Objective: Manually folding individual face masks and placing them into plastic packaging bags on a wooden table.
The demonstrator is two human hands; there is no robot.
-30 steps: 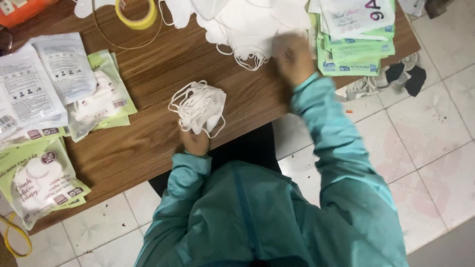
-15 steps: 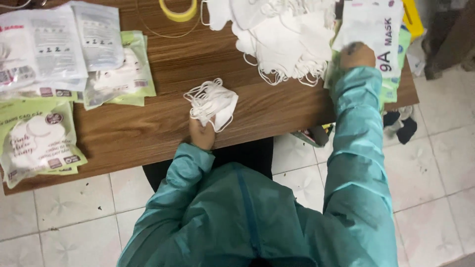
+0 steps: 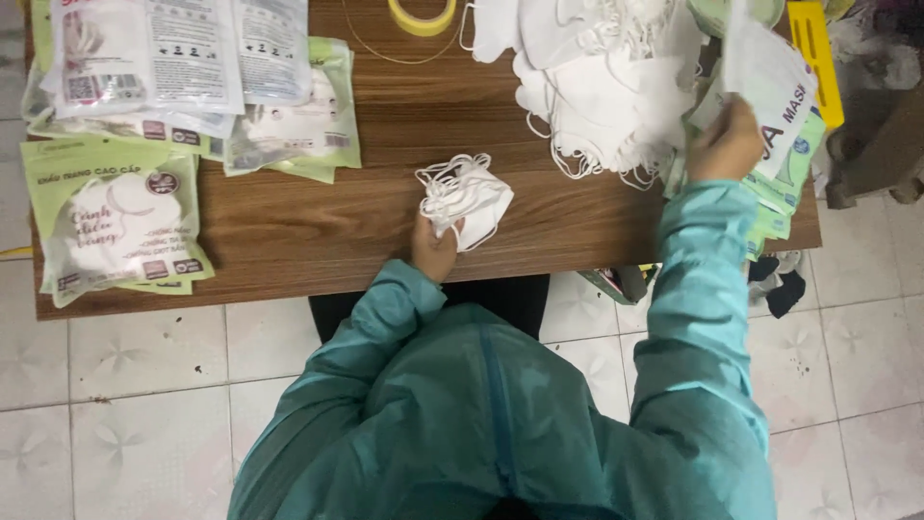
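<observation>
While the left hand grips a small stack of white face masks at the near table edge, fingers closed on the stack's lower corner, the right hand is up at the far right, clenched on a white-and-green packaging bag lifted off the stack of same bags just below it. Loose pile of white masks lies between the two hands, closer to the right one, ear loops hanging out. Yellow tape roll sits beyond the left hand, well apart. Far left of the left hand: filled green mask packs and flat printed bags on the brown wooden table. Teal sleeves on both arms. Yellow strip just right of the held bag.
</observation>
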